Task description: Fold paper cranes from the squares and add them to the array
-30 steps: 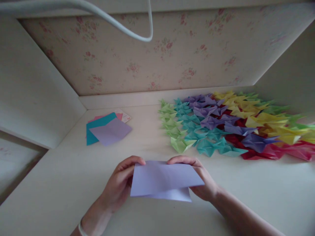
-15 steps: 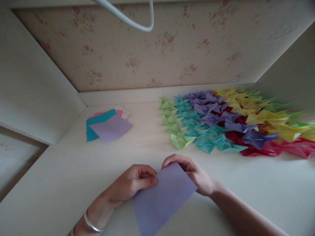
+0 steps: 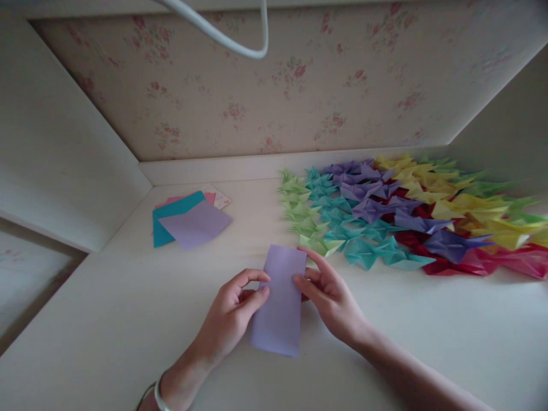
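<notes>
A purple sheet of origami paper (image 3: 280,308), doubled over into a tall narrow rectangle, is held between my two hands just above the white table. My left hand (image 3: 240,302) pinches its left edge with thumb and forefinger. On the opposite edge, my right hand (image 3: 327,294) grips the paper, thumb in front and the forefinger reaching up by the top right corner. The other right fingers are partly hidden behind the paper.
Loose sheets lie at the back left: a purple sheet (image 3: 199,225) over a teal sheet (image 3: 165,228), with pink beneath. Rows of folded paper cranes (image 3: 368,208) in several colours cover the back right. A white cable (image 3: 231,43) hangs above the white table (image 3: 128,319).
The purple paper has gone from an open, slanted sheet to a folded upright rectangle. My right hand has shifted to its right edge, my left hand to its left edge.
</notes>
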Action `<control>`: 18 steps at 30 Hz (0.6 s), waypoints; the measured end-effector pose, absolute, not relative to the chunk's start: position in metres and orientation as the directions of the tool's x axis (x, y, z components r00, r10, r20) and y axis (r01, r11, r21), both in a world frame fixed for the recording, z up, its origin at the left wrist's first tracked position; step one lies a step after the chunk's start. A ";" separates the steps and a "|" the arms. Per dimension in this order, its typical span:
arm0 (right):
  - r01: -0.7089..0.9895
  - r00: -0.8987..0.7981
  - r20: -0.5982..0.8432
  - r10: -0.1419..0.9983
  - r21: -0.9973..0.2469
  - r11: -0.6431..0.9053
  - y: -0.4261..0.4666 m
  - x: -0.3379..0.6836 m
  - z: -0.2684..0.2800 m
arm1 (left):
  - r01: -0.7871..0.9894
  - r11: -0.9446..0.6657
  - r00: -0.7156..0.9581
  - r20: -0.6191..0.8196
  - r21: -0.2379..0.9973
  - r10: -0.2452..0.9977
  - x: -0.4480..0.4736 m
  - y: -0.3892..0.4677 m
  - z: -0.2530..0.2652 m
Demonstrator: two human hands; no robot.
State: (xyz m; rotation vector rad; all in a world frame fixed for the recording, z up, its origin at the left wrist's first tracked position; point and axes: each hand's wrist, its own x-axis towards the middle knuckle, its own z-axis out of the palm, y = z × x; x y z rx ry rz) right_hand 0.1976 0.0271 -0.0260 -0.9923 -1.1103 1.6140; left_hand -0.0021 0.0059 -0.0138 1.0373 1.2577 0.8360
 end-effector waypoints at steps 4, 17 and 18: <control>-0.249 -0.318 -0.117 0.941 -0.947 -0.202 0.025 0.196 -0.026 | 0.194 0.195 0.051 -0.209 0.961 0.977 0.001 0.004 -0.014; 0.023 -0.357 -0.034 0.934 -0.999 -0.028 0.015 0.199 -0.037 | 0.127 0.189 0.142 -0.206 0.974 0.968 0.001 0.003 -0.007; 0.027 -0.386 -0.033 0.922 -0.999 -0.025 0.014 0.199 -0.037 | 0.169 0.117 0.115 -0.138 0.979 0.984 0.002 0.004 -0.007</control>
